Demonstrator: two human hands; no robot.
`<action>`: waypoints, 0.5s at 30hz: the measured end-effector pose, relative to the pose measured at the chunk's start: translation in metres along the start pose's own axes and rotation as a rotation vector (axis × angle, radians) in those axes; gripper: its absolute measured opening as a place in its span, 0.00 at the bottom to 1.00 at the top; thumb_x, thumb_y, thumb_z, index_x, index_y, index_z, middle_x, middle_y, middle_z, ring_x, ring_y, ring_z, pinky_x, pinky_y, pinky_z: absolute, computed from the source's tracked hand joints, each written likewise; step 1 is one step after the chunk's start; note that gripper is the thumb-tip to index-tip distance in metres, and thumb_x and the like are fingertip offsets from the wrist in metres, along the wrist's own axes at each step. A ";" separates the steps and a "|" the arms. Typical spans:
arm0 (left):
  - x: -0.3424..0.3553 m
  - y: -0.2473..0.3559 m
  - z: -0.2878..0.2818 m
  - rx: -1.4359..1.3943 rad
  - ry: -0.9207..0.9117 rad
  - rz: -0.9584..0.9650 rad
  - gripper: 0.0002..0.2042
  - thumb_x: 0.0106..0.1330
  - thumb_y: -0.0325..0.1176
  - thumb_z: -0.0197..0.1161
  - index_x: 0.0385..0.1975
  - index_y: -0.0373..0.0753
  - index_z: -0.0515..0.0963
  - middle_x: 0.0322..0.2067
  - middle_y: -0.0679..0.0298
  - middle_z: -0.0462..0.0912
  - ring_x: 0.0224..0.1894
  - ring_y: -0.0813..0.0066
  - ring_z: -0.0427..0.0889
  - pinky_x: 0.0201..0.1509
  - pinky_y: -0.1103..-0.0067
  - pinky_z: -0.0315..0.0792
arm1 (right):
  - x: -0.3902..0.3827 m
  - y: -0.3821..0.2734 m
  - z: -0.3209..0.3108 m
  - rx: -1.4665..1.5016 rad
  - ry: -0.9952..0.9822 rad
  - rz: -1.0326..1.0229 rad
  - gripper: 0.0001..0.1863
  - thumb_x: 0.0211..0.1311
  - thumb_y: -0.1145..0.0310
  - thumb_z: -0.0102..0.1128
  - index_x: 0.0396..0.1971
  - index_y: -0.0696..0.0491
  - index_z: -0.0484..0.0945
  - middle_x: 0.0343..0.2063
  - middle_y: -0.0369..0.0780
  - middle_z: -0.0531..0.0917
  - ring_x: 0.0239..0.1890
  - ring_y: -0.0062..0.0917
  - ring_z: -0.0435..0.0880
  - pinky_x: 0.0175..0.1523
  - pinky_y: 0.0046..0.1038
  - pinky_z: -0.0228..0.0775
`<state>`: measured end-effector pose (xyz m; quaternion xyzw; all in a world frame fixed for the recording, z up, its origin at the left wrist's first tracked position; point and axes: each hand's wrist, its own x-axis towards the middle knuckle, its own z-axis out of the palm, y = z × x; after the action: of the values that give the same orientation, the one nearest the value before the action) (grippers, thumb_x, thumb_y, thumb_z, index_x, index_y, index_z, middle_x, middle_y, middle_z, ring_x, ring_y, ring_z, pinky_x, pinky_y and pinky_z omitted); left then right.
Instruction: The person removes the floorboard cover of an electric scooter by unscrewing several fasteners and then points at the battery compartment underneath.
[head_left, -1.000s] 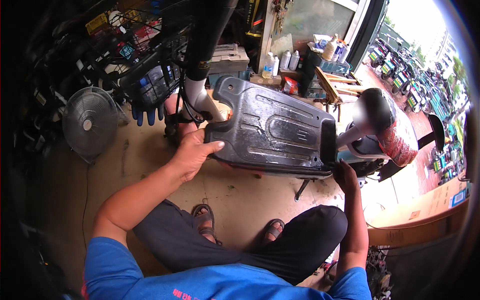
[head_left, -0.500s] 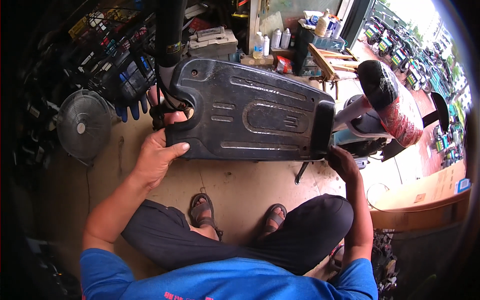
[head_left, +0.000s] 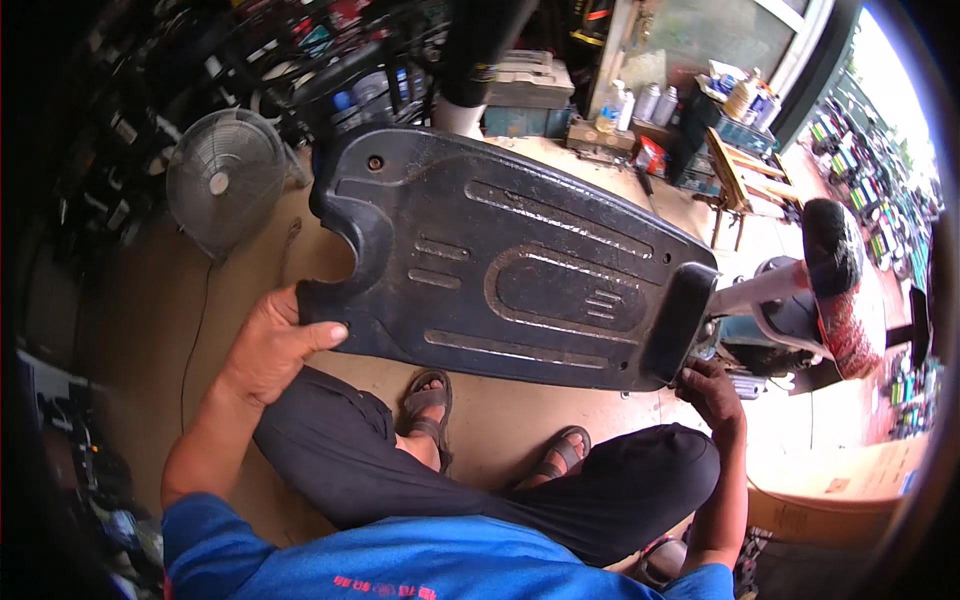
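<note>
A worn black plastic scooter floorboard (head_left: 560, 240) spans the space in front of me, with raised grip strips and a curved notch at its left end. My left hand (head_left: 275, 345) is closed on its near left corner, thumb on top and the other fingers mostly hidden under the edge. At the near right corner, my right hand (head_left: 712, 392) has its fingers curled at the rim. The notch stands apart from the scooter's steering column (head_left: 460, 112) beyond it. To the right is the scooter's torn seat (head_left: 845, 290), black and red.
A standing fan (head_left: 225, 180) is at the left, its cord running along the floor. Bottles and spray cans (head_left: 640, 105) stand at the back near a wooden frame (head_left: 745, 175). A cardboard box (head_left: 840, 490) lies at the right. My sandalled feet (head_left: 430, 405) are below the board.
The floorboard has come nearer to me and slid off the steering column at its left end, both hands moving with it. My view has also turned somewhat.
</note>
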<state>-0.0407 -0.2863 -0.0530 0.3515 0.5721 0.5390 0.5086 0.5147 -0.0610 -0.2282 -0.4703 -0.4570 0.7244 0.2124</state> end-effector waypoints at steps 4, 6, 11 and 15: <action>-0.016 0.007 -0.041 0.018 0.075 0.050 0.27 0.62 0.18 0.68 0.64 0.34 0.76 0.58 0.64 0.83 0.59 0.74 0.81 0.68 0.75 0.71 | 0.024 -0.019 0.035 -0.045 -0.130 0.025 0.16 0.67 0.65 0.70 0.47 0.60 0.82 0.38 0.38 0.87 0.40 0.24 0.86 0.49 0.26 0.77; -0.022 0.005 -0.069 0.041 0.051 0.011 0.30 0.61 0.19 0.69 0.66 0.35 0.74 0.61 0.66 0.81 0.63 0.74 0.78 0.71 0.76 0.69 | 0.039 -0.031 0.057 -0.060 -0.222 0.021 0.15 0.67 0.66 0.70 0.46 0.60 0.82 0.37 0.39 0.87 0.40 0.25 0.86 0.49 0.26 0.78; -0.040 -0.026 -0.124 -0.003 0.119 0.061 0.24 0.63 0.20 0.68 0.62 0.34 0.77 0.54 0.64 0.85 0.56 0.73 0.84 0.65 0.73 0.75 | 0.076 -0.038 0.101 -0.348 -0.296 0.078 0.12 0.68 0.67 0.70 0.43 0.59 0.83 0.38 0.41 0.88 0.42 0.27 0.88 0.51 0.28 0.79; -0.035 -0.048 -0.157 -0.092 0.116 0.083 0.27 0.62 0.18 0.69 0.63 0.35 0.75 0.55 0.64 0.85 0.58 0.72 0.82 0.66 0.75 0.74 | 0.094 -0.024 0.121 -0.305 -0.364 0.143 0.14 0.69 0.66 0.69 0.47 0.58 0.82 0.40 0.39 0.88 0.48 0.28 0.88 0.53 0.29 0.79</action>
<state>-0.1759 -0.3689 -0.1084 0.3191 0.5602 0.6047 0.4676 0.3618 -0.0358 -0.2361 -0.3897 -0.5574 0.7331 0.0012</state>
